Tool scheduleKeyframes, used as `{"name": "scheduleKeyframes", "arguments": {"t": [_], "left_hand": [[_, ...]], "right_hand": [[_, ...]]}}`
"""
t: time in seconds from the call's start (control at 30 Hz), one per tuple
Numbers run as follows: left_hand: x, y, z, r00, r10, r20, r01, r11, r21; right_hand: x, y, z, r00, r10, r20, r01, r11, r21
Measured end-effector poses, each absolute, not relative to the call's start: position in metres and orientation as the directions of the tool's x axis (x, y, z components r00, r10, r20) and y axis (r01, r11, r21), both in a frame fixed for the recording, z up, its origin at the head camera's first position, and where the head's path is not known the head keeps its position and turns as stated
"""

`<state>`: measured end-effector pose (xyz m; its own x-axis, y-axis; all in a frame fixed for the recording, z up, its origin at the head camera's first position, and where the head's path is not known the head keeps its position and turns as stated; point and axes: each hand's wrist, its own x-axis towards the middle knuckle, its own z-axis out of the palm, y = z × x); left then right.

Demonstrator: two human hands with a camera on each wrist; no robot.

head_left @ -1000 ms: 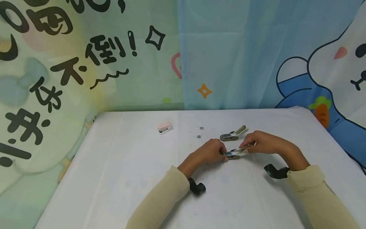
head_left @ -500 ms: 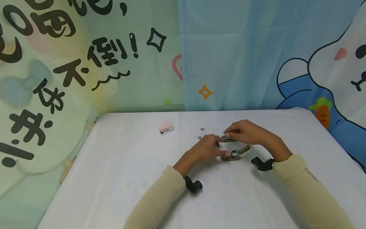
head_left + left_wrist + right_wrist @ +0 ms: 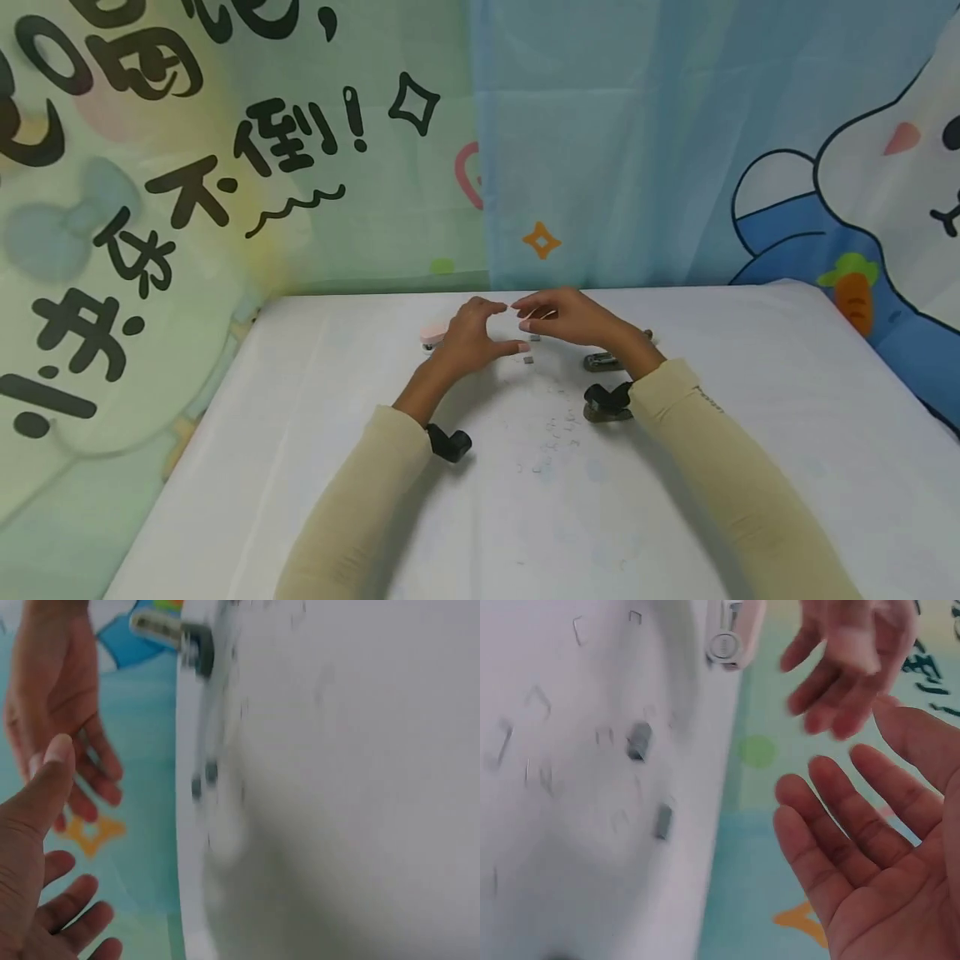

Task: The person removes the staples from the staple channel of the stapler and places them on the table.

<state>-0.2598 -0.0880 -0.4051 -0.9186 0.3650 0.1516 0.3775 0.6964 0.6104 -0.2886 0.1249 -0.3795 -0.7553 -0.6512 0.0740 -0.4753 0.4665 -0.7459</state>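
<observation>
My left hand (image 3: pixel 476 337) is raised over the far part of the table, fingers relaxed and apart, holding nothing. Facing it, my right hand (image 3: pixel 570 318) has loosely bent fingers and an empty palm, as the right wrist view shows. Just below the hands lie two short grey staple strips, one nearer (image 3: pixel 528 360) and one farther (image 3: pixel 534 337). A pale pink mini stapler (image 3: pixel 431 334) sits beside my left hand, partly hidden by it. Two grey staplers, a far one (image 3: pixel 600 362) and a near one (image 3: pixel 600 414), lie under my right forearm, partly covered.
Loose bent staples (image 3: pixel 604 736) are scattered across the white tabletop (image 3: pixel 337 467). A printed cloth backdrop (image 3: pixel 600 150) hangs behind the table's far edge. A small black camera sits on each wrist, one left (image 3: pixel 450 446) and one right (image 3: pixel 606 398).
Both hands have left the grey staplers and moved left and away, toward the staple strips. A second ago both hands gripped the near stapler. More loose staples now show on the table.
</observation>
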Motion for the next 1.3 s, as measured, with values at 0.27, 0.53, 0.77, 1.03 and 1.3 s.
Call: {"name": "scheduleKeyframes", "arguments": {"t": [0.27, 0.53, 0.77, 1.03, 1.3], "left_hand": [[-0.271, -0.151, -0.421, -0.974, 0.193, 0.115, 0.224, 0.775, 0.591], [-0.273, -0.184, -0.441, -0.991, 0.101, 0.083, 0.130, 0.763, 0.633], [-0.275, -0.194, -0.450, -0.990, 0.113, 0.083, 0.140, 0.734, 0.665], [-0.280, -0.189, -0.457, -0.970, 0.186, 0.156, 0.242, 0.738, 0.630], [-0.278, -0.187, -0.455, -0.977, 0.142, 0.157, 0.210, 0.731, 0.649]], "right_hand": [[-0.309, 0.082, -0.405, -0.762, -0.648, 0.018, -0.398, 0.446, -0.802], [-0.317, 0.054, -0.419, -0.763, -0.647, 0.010, -0.368, 0.421, -0.829], [-0.319, 0.032, -0.424, -0.752, -0.659, 0.005, -0.373, 0.420, -0.828], [-0.323, 0.005, -0.432, -0.738, -0.674, 0.020, -0.466, 0.489, -0.738], [-0.325, -0.001, -0.426, -0.716, -0.698, 0.008, -0.541, 0.549, -0.637]]}}
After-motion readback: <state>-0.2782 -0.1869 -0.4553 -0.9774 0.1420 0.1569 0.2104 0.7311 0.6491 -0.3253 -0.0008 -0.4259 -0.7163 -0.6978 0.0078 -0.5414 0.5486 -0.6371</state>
